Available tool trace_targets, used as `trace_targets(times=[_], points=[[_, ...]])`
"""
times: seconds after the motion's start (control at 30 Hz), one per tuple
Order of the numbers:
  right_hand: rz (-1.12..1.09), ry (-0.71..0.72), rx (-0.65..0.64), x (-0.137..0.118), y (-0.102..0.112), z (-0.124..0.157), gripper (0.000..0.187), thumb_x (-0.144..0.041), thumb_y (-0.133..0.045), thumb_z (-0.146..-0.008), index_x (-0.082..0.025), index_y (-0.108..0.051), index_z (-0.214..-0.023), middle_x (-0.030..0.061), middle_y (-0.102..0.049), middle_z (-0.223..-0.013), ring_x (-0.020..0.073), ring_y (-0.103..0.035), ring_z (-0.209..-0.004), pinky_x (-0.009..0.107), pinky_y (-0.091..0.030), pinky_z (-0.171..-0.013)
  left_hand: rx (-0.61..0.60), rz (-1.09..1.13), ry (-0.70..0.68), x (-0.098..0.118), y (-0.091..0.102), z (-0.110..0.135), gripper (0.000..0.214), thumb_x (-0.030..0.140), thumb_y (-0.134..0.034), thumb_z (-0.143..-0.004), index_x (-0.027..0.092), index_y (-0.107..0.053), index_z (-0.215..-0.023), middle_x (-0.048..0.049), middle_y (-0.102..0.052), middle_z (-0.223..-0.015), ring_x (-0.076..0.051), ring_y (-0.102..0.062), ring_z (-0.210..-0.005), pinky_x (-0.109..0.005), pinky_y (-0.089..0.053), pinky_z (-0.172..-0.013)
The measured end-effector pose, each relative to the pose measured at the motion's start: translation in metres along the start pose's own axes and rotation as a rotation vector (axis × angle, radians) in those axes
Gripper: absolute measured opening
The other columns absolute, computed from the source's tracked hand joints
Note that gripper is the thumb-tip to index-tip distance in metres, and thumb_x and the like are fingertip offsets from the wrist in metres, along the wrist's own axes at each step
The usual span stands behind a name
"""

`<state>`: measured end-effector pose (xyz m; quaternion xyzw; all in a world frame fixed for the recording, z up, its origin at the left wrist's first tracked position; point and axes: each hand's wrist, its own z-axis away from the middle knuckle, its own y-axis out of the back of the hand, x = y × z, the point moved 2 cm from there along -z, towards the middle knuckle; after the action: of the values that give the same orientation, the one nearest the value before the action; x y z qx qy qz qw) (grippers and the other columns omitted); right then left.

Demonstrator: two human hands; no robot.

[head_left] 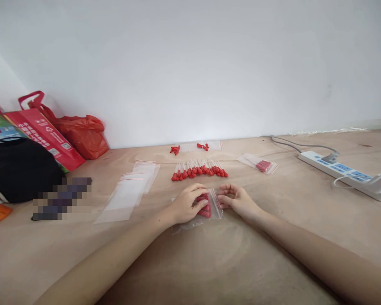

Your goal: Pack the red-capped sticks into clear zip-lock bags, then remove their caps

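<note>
A clear zip bag holding several red-capped droppers lies flat on the wooden table in front of me. My left hand rests on the bag, fingers curled and pressing on it. My right hand pinches the bag's right edge with curled fingers. Just beyond my hands lies a row of several loose droppers with red bulbs.
A stack of empty zip bags lies to the left. Another filled bag sits at the right rear. Loose red caps lie near the wall. A white power strip is at the right; red bags and a black bag at the left.
</note>
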<state>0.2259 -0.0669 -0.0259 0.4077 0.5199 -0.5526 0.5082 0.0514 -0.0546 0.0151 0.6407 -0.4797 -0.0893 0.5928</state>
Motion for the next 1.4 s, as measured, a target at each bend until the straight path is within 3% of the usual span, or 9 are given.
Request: trace_targets(times=[0.17, 0.4, 0.5, 0.63, 0.73, 0.87, 0.97, 1.1, 1.4], points=[[-0.121, -0.063, -0.122, -0.005, 0.0, 0.001, 0.047, -0.021, -0.074, -0.053, -0.018, -0.046, -0.091, -0.0021, -0.061, -0.068, 0.01, -0.059, -0.055, 0.024, -0.05, -0.054, 0.001, 0.042, -0.023, -0.002, -0.012, -0.012, 0.031, 0.012, -0.041, -0.081, 0.02, -0.055, -0.108, -0.0068, -0.049, -0.116, -0.017, -0.051, -0.103, -0.033, -0.043, -0.09], [0.079, 0.067, -0.227, -0.005, -0.001, 0.002, 0.039, -0.019, -0.064, -0.061, -0.018, -0.047, -0.097, -0.0004, -0.064, -0.076, 0.0064, -0.051, -0.054, 0.021, -0.042, -0.053, 0.014, 0.067, -0.056, -0.004, -0.011, -0.015, 0.021, 0.012, -0.045, -0.079, 0.018, -0.064, -0.082, -0.0066, -0.051, -0.112, -0.012, -0.059, -0.082, -0.027, -0.048, -0.079], [0.311, 0.235, -0.24, -0.005, 0.001, 0.003, 0.03, -0.015, -0.057, -0.065, -0.018, -0.052, -0.094, 0.0001, -0.063, -0.078, 0.0057, -0.047, -0.052, 0.021, -0.039, -0.051, 0.057, 0.052, -0.099, -0.007, -0.011, -0.016, 0.019, 0.011, -0.048, -0.076, 0.018, -0.066, -0.078, -0.0059, -0.056, -0.104, -0.014, -0.058, -0.086, -0.027, -0.047, -0.08], [0.708, 0.619, -0.249, -0.009, 0.002, 0.008, 0.022, -0.01, -0.053, -0.067, -0.02, -0.059, -0.085, 0.0016, -0.059, -0.08, 0.0083, -0.05, -0.059, 0.022, -0.041, -0.055, 0.082, 0.048, -0.139, -0.009, -0.011, -0.016, 0.019, 0.012, -0.049, -0.077, 0.019, -0.066, -0.08, -0.0046, -0.06, -0.097, -0.014, -0.058, -0.085, -0.027, -0.047, -0.079], [0.864, 0.915, -0.235, -0.012, 0.001, 0.011, 0.016, -0.009, -0.052, -0.07, -0.02, -0.059, -0.078, 0.0036, -0.058, -0.085, 0.0124, -0.054, -0.075, 0.025, -0.044, -0.065, 0.105, 0.046, -0.152, -0.01, -0.011, -0.015, 0.019, 0.014, -0.048, -0.078, 0.019, -0.067, -0.082, -0.0042, -0.061, -0.094, -0.013, -0.059, -0.084, -0.026, -0.048, -0.077], [1.016, 1.141, -0.206, -0.016, 0.001, 0.012, 0.014, -0.011, -0.048, -0.076, -0.02, -0.058, -0.072, 0.0033, -0.058, -0.079, 0.0119, -0.05, -0.069, 0.025, -0.042, -0.062, 0.127, 0.03, -0.179, -0.011, -0.011, -0.013, 0.019, 0.015, -0.049, -0.078, 0.018, -0.067, -0.082, -0.005, -0.063, -0.092, -0.013, -0.06, -0.082, -0.026, -0.048, -0.075], [1.125, 1.238, -0.203, -0.019, 0.002, 0.013, 0.017, -0.012, -0.045, -0.078, -0.019, -0.057, -0.07, 0.0034, -0.059, -0.078, 0.0123, -0.047, -0.066, 0.025, -0.039, -0.059, 0.125, -0.004, -0.214, -0.011, -0.011, -0.013, 0.021, 0.015, -0.046, -0.08, 0.018, -0.067, -0.083, -0.0047, -0.063, -0.092, -0.013, -0.06, -0.081, -0.025, -0.049, -0.074], [1.215, 1.251, -0.227, -0.02, 0.004, 0.013, 0.019, -0.013, -0.043, -0.079, -0.019, -0.057, -0.068, 0.0034, -0.059, -0.073, 0.0133, -0.045, -0.067, 0.027, -0.036, -0.059, 0.129, -0.066, -0.275, -0.011, -0.01, -0.011, 0.023, 0.015, -0.043, -0.082, 0.018, -0.066, -0.084, -0.0037, -0.064, -0.09, -0.012, -0.06, -0.082, -0.025, -0.048, -0.076], [1.256, 1.395, -0.255, -0.02, 0.0, 0.015, 0.016, -0.016, -0.045, -0.082, -0.022, -0.06, -0.078, 0.0017, -0.06, -0.076, 0.0123, -0.046, -0.07, 0.027, -0.032, -0.061, 0.117, -0.091, -0.273, -0.008, -0.011, -0.011, 0.024, 0.012, -0.041, -0.081, 0.018, -0.064, -0.084, -0.0035, -0.064, -0.091, -0.013, -0.059, -0.082, -0.025, -0.048, -0.076]])
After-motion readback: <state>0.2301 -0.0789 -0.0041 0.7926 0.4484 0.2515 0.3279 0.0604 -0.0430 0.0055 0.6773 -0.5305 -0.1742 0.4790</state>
